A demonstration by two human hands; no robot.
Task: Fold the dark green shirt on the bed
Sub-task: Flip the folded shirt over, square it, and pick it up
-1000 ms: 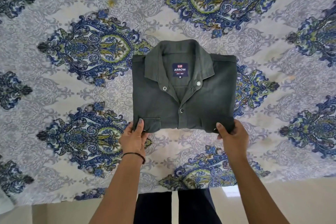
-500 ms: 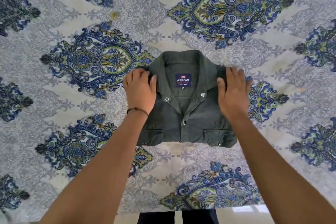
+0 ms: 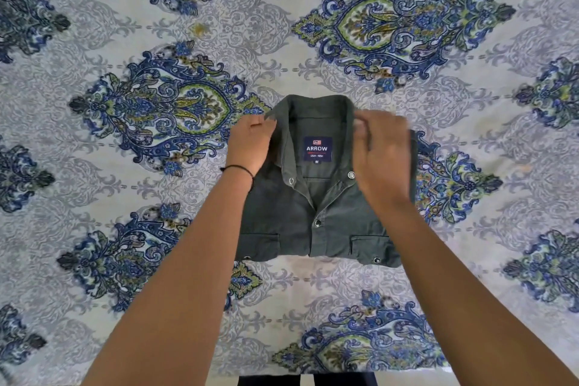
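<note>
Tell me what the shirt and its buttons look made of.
The shirt looks like woven cotton, matte, with soft creases and stitched pocket flaps. The buttons are probably metal snaps, judging by their shiny silver rims.

Pale bedsheet (image 3: 470,260) w/ blue-green paisley medallions, yellow stain (image 3: 198,29) upper left, dark trousers (image 3: 269,381) btm edge

Lighting is even, diffuse and moderately bright. Only faint soft shadows are seen along the edges of the dark green shirt (image 3: 338,222) on the bed (image 3: 94,185). The centre is rendered sharp and the collar label (image 3: 317,149) is legible. The right hand (image 3: 383,160) is smeared by motion blur, its fingers (image 3: 385,125) most. The left hand (image 3: 250,144) is only slightly softened. The bed's print is bowed and softened toward the frame edges by wide-angle distortion.
</note>
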